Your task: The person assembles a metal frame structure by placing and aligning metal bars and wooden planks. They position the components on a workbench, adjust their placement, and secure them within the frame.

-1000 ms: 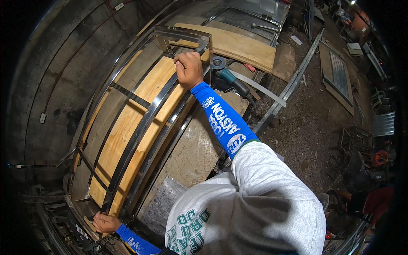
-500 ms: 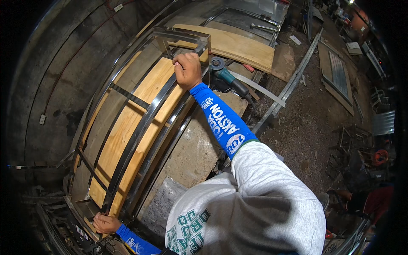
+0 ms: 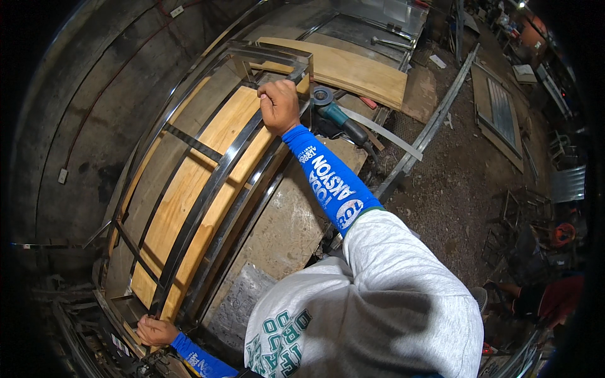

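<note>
A long metal frame (image 3: 222, 165) with shiny bars and crosspieces stands in front of me. My right hand (image 3: 278, 106) is closed over its near bar, close to the far right corner. At the opposite end, low on the left, my left hand (image 3: 157, 331) has its fingers wrapped round the same bar. Light wooden boards (image 3: 179, 195) show between the bars, inside or beneath the frame. Just right of my right hand lies a teal and black angle grinder (image 3: 340, 121), its disc toward the frame.
Beyond the frame lie curved-looking plywood pieces (image 3: 353, 69) and a hammer-like metal tool (image 3: 394, 42). Long metal channels (image 3: 435, 120) run along the right. A concrete wall (image 3: 82, 94) borders the left. A person in red (image 3: 559, 299) is at the lower right edge.
</note>
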A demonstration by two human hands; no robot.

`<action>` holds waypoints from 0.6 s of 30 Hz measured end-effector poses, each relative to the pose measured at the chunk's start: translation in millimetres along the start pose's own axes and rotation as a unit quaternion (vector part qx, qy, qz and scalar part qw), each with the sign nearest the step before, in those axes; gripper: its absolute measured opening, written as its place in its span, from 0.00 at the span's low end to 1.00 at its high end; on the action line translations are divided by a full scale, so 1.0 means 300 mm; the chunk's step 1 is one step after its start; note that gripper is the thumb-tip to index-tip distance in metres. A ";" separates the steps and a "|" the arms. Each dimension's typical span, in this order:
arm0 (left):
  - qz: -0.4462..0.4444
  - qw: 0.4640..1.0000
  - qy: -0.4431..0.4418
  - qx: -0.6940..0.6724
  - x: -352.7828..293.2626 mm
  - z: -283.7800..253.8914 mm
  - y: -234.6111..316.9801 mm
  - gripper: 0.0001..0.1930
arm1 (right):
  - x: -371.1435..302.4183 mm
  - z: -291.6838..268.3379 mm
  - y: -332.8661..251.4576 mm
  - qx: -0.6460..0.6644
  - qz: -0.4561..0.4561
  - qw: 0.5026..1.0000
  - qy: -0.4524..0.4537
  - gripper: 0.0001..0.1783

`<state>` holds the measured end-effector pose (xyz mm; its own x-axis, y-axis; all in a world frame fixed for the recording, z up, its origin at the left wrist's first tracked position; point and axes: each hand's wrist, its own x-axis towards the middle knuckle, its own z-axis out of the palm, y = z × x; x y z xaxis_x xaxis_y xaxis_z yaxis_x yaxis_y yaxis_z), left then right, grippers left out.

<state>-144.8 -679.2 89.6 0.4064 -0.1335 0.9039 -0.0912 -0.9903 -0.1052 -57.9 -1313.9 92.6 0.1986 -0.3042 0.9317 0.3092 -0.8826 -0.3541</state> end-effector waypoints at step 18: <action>0.000 1.000 -0.004 -0.003 -0.005 0.002 -0.012 0.22 | 0.003 -0.003 -0.004 0.007 0.006 1.000 0.004 0.03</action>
<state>-144.6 -675.3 88.3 0.4141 -0.1340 0.9003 -0.0962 -0.9900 -0.1031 -59.0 -1313.6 93.9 0.1957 -0.3169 0.9280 0.3208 -0.8736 -0.3659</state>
